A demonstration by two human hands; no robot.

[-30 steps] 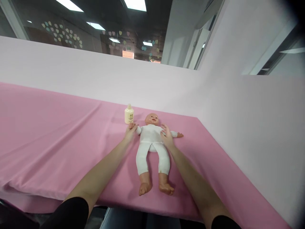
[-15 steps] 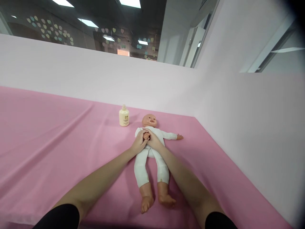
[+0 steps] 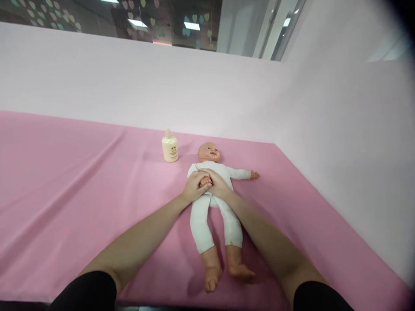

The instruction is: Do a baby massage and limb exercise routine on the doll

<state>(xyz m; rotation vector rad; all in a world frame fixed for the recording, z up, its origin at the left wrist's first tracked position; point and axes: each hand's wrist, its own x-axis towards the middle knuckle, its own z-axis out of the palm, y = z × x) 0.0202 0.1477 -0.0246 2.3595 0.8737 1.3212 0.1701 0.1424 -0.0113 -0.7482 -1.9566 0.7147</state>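
Note:
A baby doll [image 3: 227, 220] in a white suit lies on its back on the pink sheet, head toward the wall and bare feet toward me. My left hand [image 3: 194, 185] and my right hand [image 3: 218, 183] meet over its belly, both closed around one of the doll's hands [image 3: 205, 181]. The small fingers show between my own. That arm is bent inward, partly hidden by my hands. Its other arm [image 3: 241, 173] lies stretched out to the right, untouched. A cream pump bottle [image 3: 170, 148] stands upright to the left of the doll's head.
The pink sheet [image 3: 81, 194] covers a wide padded surface with a few creases. A white wall [image 3: 129, 82] bounds it at the back and another wall [image 3: 340, 129] on the right. Above the back wall is a window [image 3: 175, 26] with heart stickers.
The camera view has tilted down and shifted left, so the doll and bottle appear higher and the doll further right. Both hands keep hold of the doll's hand.

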